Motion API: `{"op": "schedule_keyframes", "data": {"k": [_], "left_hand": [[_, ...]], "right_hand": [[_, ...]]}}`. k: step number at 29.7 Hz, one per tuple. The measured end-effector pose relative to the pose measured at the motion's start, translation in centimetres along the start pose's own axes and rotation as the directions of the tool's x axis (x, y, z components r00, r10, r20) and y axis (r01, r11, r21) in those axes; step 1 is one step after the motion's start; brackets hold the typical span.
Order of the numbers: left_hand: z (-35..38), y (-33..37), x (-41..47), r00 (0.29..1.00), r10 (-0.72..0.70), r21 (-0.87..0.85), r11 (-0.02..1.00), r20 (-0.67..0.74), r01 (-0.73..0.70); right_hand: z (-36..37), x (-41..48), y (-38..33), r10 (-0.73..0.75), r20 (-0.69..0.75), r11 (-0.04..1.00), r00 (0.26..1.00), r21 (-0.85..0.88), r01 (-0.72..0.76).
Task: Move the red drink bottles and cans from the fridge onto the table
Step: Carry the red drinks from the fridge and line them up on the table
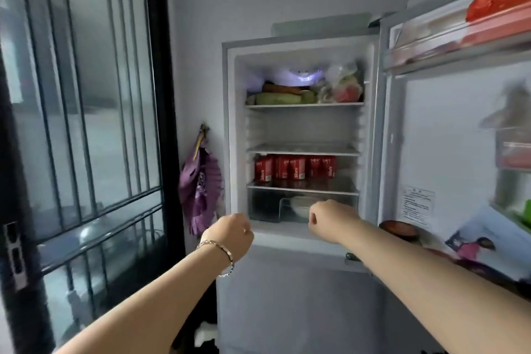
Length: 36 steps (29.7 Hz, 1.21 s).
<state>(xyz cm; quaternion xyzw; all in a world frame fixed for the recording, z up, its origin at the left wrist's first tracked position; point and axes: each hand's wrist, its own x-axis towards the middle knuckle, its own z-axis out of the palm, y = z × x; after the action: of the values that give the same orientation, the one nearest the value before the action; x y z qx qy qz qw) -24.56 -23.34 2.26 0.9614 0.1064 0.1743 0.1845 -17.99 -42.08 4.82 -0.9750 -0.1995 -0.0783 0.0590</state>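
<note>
— Red drink cans sit in a row on the third shelf of the open fridge — none out yet, we judge.

— And our hands?

— Left hand and right hand both curled into loose fists, holding nothing, below that shelf.

Fridge open, door swung to the right. Row of red drink cartons on third shelf down, veg on top shelf, bowl in bottom drawer. Left hand w/ bracelet and right hand both curled into loose fists, empty, held below the cartons' shelf, apart from each other.
</note>
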Motion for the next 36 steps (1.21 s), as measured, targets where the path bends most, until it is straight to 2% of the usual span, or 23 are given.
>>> {"op": "schedule_keyframes", "data": {"k": [7, 12, 16, 22, 26, 29, 31, 34, 36], "left_hand": [[4.2, -1.3, 12.9, 0.998, 0.059, 0.036, 0.998, 0.022, -0.059], [8.4, -2.8, 21.6, 0.999, 0.048, -0.007, 0.999, -0.012, -0.048], [11.4, -3.4, 28.9, 0.999, 0.025, -0.005, 1.000, -0.029, -0.025], [14.3, -3.5, 36.7, 0.999, -0.037, -0.113, 0.993, -0.031, 0.033], [15.6, -4.9, 38.9, 0.998, -0.057, -0.144, 0.988, -0.014, 0.055], [15.7, -5.6, 40.0, 0.997, -0.060, -0.191, 0.980, -0.054, 0.049], [15.5, -5.8, 40.4, 0.994, -0.062, -0.224, 0.974, -0.093, 0.040], [15.2, -6.0, 40.4, 0.989, -0.032, -0.311, 0.950, -0.146, -0.015], [14.8, -6.0, 40.1, 0.984, -0.020, -0.371, 0.927, -0.178, -0.048]], "right_hand": [[3.2, 11.7, 1.6, 0.109, -0.041, 0.978, 0.993, 0.182, -0.100], [7.4, 21.6, 2.9, 0.098, -0.043, 0.964, 0.994, 0.251, -0.084], [10.1, 30.5, 3.5, 0.059, -0.021, 0.924, 0.998, 0.381, -0.047], [14.3, 45.7, 2.4, 0.027, -0.020, 0.735, 0.999, 0.678, -0.006], [16.6, 51.9, 0.3, 0.112, -0.004, 0.504, 0.994, 0.862, -0.053], [17.3, 54.0, -0.4, 0.257, -0.016, 0.398, 0.966, 0.913, -0.091], [17.4, 54.1, -0.6, 0.338, -0.052, 0.437, 0.940, 0.893, -0.108], [17.2, 53.1, -1.1, 0.298, -0.088, 0.535, 0.950, 0.840, -0.090], [17.2, 51.5, -1.2, 0.248, -0.096, 0.495, 0.964, 0.868, -0.041]]}}
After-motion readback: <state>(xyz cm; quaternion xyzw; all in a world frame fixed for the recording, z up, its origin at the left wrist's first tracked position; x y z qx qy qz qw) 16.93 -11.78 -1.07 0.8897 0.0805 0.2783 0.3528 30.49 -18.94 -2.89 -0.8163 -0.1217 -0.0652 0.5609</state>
